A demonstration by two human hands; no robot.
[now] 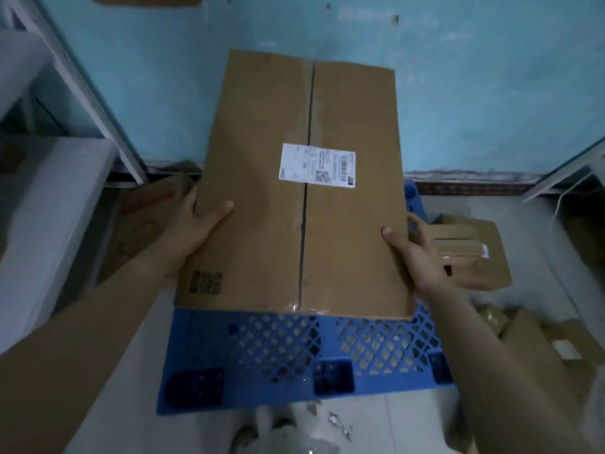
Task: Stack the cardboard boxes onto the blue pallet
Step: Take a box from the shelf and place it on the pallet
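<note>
A large brown cardboard box [262,224] with a taped centre seam and a white shipping label fills the middle of the head view. It is held above the blue pallet [294,358], whose lattice top shows below the box's near edge. My left hand [199,224] grips the box's left side, thumb on top. On the right edge, my right hand [412,253] holds it the same way. Most of the pallet lies hidden under the box.
More cardboard boxes [468,253] lie on the floor to the right of the pallet, with others [556,348] nearer at the right. A flattened carton [147,211] lies at the left beside a white unit [42,224]. A turquoise wall [474,93] stands just behind the pallet.
</note>
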